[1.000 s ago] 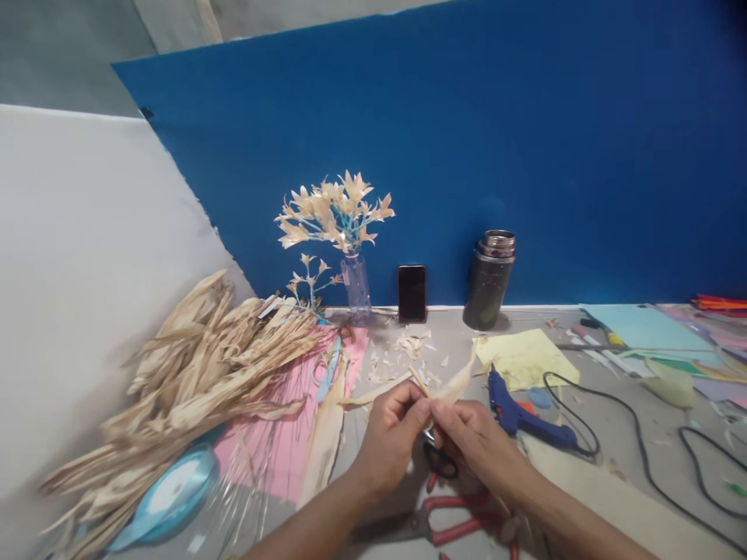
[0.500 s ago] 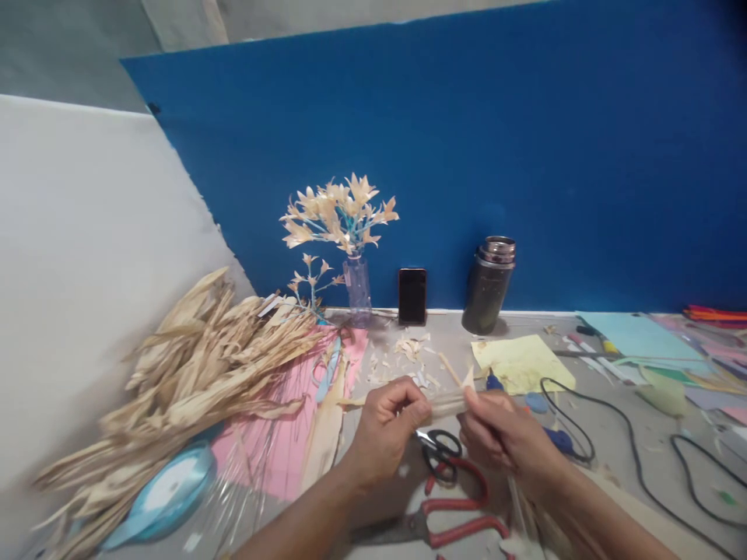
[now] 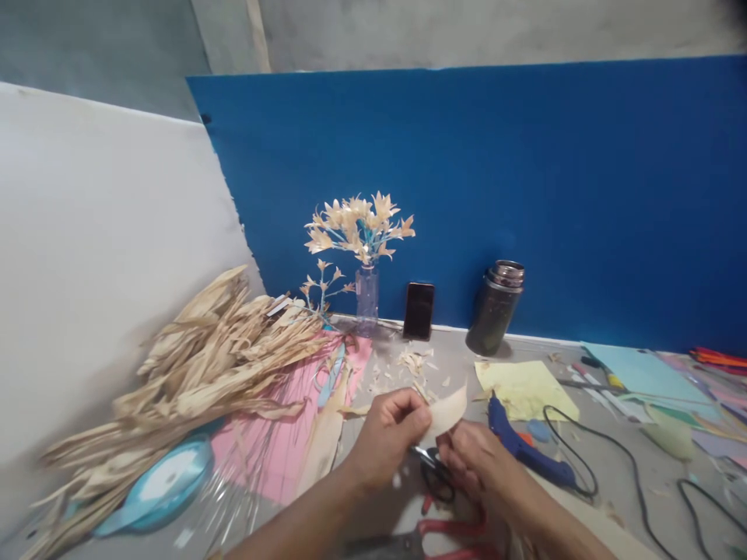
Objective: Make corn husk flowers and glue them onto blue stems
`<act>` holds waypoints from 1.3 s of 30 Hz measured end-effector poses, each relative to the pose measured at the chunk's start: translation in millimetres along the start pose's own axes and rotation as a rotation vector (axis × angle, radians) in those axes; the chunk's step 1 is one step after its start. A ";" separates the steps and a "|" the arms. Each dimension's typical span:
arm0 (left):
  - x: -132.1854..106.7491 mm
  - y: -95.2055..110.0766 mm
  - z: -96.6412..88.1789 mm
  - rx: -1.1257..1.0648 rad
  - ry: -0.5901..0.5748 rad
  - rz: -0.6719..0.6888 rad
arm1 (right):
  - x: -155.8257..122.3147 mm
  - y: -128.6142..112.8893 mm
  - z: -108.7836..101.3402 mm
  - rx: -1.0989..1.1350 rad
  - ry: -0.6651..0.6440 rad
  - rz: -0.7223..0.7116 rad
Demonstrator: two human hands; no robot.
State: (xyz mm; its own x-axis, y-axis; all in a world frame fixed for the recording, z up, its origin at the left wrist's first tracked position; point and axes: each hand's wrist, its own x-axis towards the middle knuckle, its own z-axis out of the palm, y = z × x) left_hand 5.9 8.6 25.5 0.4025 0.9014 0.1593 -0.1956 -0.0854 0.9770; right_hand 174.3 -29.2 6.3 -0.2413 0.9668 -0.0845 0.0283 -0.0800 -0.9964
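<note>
My left hand (image 3: 390,435) pinches a pale strip of dried corn husk (image 3: 447,410) between thumb and fingers, and the strip sticks out to the right. My right hand (image 3: 475,463) is curled just below the strip, over small black-handled scissors (image 3: 433,473) lying on the grey table (image 3: 618,459); whether its fingers grip anything is hidden. Red-handled scissors (image 3: 449,537) lie closer to me.
A heap of dried husks (image 3: 187,381) lies at left over pink paper (image 3: 274,435), with a blue ribbon roll (image 3: 160,484). At the back stand a husk-flower vase (image 3: 366,299), a phone (image 3: 419,310) and a flask (image 3: 496,307). A blue glue gun (image 3: 525,451) lies to the right.
The hands drew apart along the husk, then came together again. The husk piece now shows as a wider flat strip. The camera has tilted up and shifted slightly.
</note>
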 end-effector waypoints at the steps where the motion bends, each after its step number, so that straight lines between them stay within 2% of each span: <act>1: -0.4 -1.9 1.2 0.016 -0.010 -0.022 | -1.1 0.7 5.6 -0.045 0.019 -0.028; 4: -2.0 -5.6 4.2 0.032 -0.022 -0.050 | -3.6 -0.3 9.6 -0.128 0.102 -0.045; 7: -3.2 -5.1 6.2 0.023 -0.051 -0.061 | -5.5 -2.9 1.9 -0.189 0.174 -0.063; 11: -2.7 -3.4 6.0 0.007 -0.065 -0.091 | -7.8 -9.1 -9.7 -0.194 0.066 -0.083; 15: -3.0 -4.0 6.4 0.000 -0.044 -0.082 | -10.6 -15.3 -10.6 -0.263 -0.068 -0.120; 18: -5.8 -3.5 11.6 -0.051 -0.021 -0.111 | -11.3 -15.7 -4.8 -0.262 -0.042 -0.164; 21: -9.1 -3.1 17.8 -0.129 -0.067 -0.157 | -10.8 -15.0 0.2 -0.249 0.029 -0.214; 24: -11.2 -4.1 20.4 -0.174 -0.116 -0.158 | -10.2 -14.6 1.2 -0.199 0.046 -0.239; 26: -11.8 -4.5 20.0 -0.144 -0.127 -0.133 | -9.5 -14.2 0.6 -0.194 0.033 -0.205; 30: -10.4 -1.8 15.1 0.024 -0.076 -0.029 | -8.9 -15.0 -5.1 -0.197 0.022 -0.088; 32: -6.9 0.1 9.0 0.109 -0.058 0.028 | -11.7 -18.9 -17.5 -0.132 0.015 -0.071; 35: 2.5 -0.5 -5.4 0.181 0.001 0.086 | -18.8 -30.2 -56.7 0.151 0.046 -0.080; 37: 9.1 -5.0 -14.8 0.115 0.107 0.056 | -20.5 -38.4 -87.7 0.474 0.229 -0.204; 39: 13.4 -11.9 -19.1 -0.031 0.188 -0.013 | -17.0 -42.5 -106.6 0.697 0.372 -0.291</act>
State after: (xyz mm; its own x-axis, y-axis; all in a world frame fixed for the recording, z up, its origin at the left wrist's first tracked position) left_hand -3.5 29.8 13.4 0.2312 0.9661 0.1145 -0.2201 -0.0627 0.9735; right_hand 280.5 -16.3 50.9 0.1923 0.9793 0.0633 -0.6204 0.1713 -0.7653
